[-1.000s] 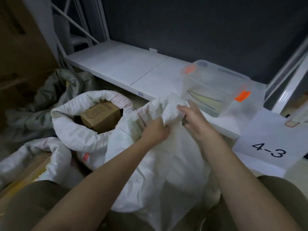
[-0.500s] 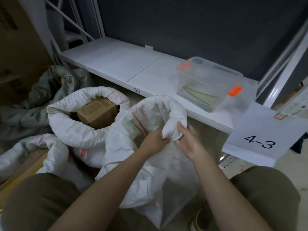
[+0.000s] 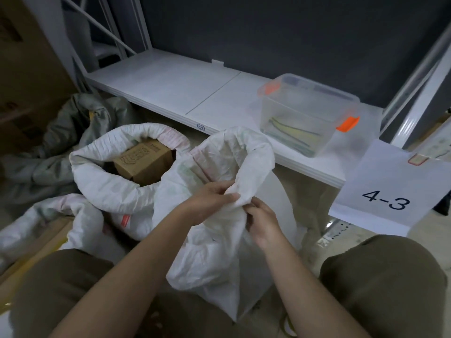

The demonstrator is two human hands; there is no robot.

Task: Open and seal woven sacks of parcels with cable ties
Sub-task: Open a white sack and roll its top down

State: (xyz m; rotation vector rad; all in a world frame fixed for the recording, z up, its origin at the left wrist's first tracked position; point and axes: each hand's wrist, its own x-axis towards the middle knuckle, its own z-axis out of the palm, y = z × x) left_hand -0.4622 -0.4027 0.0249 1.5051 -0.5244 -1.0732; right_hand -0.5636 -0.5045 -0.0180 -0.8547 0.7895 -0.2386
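A white woven sack (image 3: pixel 219 252) stands between my knees, its mouth rolled open at the top. My left hand (image 3: pixel 210 201) grips the near rim of that mouth. My right hand (image 3: pixel 263 220) pinches the same rim just to the right. To the left stands a second white sack (image 3: pixel 102 181), open, with a brown cardboard parcel (image 3: pixel 144 159) showing inside. On the low white shelf (image 3: pixel 170 93) sits a clear plastic box (image 3: pixel 305 118) with orange clips, holding yellow and green cable ties.
A grey sack (image 3: pixel 73 123) lies crumpled at the back left, and another white sack (image 3: pixel 48 223) lies at the near left. A paper sign reading 4-3 (image 3: pixel 388 189) hangs off the shelf edge at right. White rack posts (image 3: pixel 419 76) rise at the right.
The sack's bunched top has been spread open into a rolled mouth. Both hands have come down and toward me along the rim.
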